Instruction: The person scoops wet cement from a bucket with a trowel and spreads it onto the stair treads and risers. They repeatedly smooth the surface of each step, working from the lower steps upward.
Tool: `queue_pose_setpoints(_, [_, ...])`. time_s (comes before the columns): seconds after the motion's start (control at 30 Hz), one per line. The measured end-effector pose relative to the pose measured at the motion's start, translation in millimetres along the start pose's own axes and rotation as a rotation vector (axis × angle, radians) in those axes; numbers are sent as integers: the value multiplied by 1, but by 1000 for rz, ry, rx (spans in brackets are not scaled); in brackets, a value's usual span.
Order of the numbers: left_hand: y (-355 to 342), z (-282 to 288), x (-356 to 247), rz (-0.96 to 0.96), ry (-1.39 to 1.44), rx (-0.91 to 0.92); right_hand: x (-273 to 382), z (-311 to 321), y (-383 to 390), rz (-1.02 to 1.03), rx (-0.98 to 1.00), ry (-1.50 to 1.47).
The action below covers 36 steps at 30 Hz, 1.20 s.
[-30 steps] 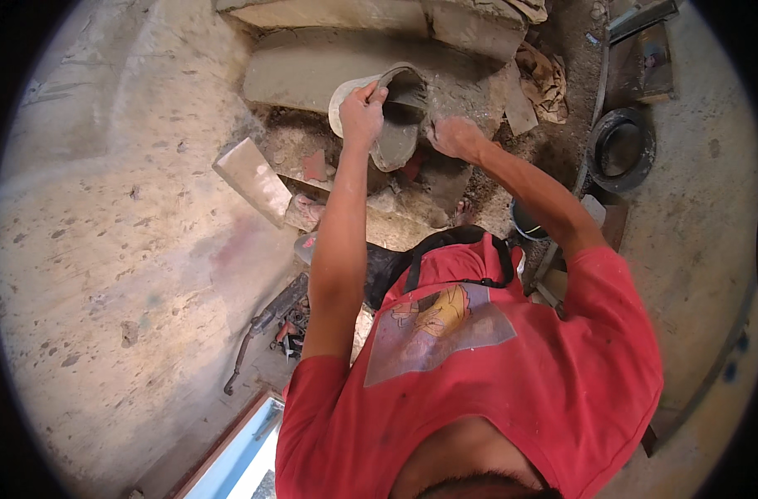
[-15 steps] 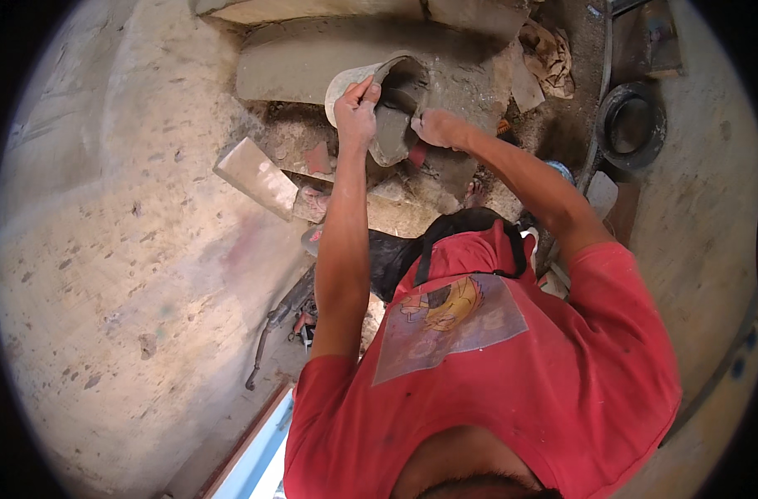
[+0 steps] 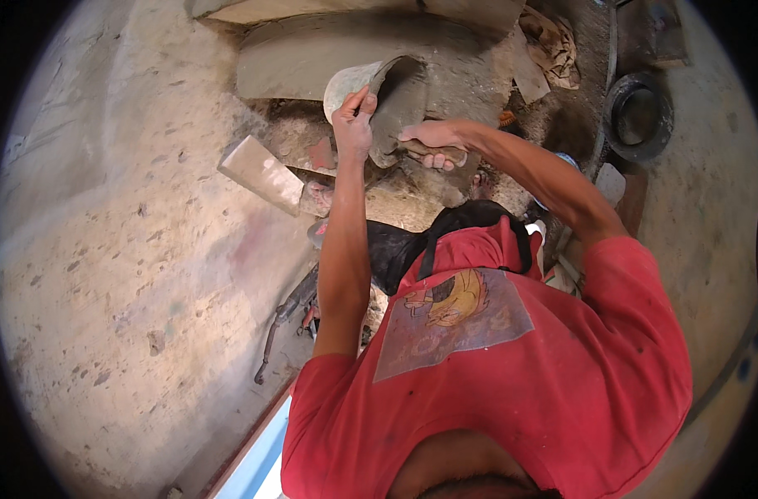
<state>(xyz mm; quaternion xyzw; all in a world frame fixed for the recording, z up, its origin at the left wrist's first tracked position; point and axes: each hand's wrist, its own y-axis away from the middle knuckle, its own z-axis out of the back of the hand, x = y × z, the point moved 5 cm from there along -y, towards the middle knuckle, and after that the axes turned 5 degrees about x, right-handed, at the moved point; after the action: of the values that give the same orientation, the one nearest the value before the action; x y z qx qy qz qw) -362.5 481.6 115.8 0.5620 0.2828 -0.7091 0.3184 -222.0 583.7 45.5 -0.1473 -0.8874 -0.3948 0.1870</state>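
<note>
My left hand (image 3: 353,125) grips the rim of a pale round pan (image 3: 346,83), which is tipped on its side against a grey cement slab (image 3: 304,58). Wet grey mortar (image 3: 400,104) fills the pan's mouth. My right hand (image 3: 431,140) is closed around a wooden tool handle (image 3: 450,155) just below that mouth and touches the mortar. The tool's blade is hidden in the mortar.
A flat grey block (image 3: 258,173) lies to the left on the rough concrete floor. A black rubber ring-shaped basin (image 3: 637,104) sits at the upper right and a crumpled rag (image 3: 553,41) at the top. A bent metal tool (image 3: 281,324) lies by my left elbow, near a blue edge (image 3: 258,453).
My right hand has slid a little left and down along the pan's mouth. My left hand keeps its hold on the rim. The view has drawn closer to the pan.
</note>
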Motion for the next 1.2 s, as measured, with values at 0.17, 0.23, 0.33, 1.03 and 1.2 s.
queue_pose_setpoints(0.17, [4,2,-3,55,30,2,-20,-11,35,81,90,-191])
queue_pose_setpoints(0.23, [7,5,-5,70,70,0,-34,-14,47,108,145,-343])
queue_pose_setpoints(0.33, [12,14,-7,66,-21,-23,-55,-24,65,154,201,-522])
queue_pose_setpoints(1.03, [142,68,33,231,497,-860,-55,77,83,378,-1453,797])
queue_pose_setpoints(1.2, [155,57,36,234,424,-813,-59,79,90,425,-1533,750])
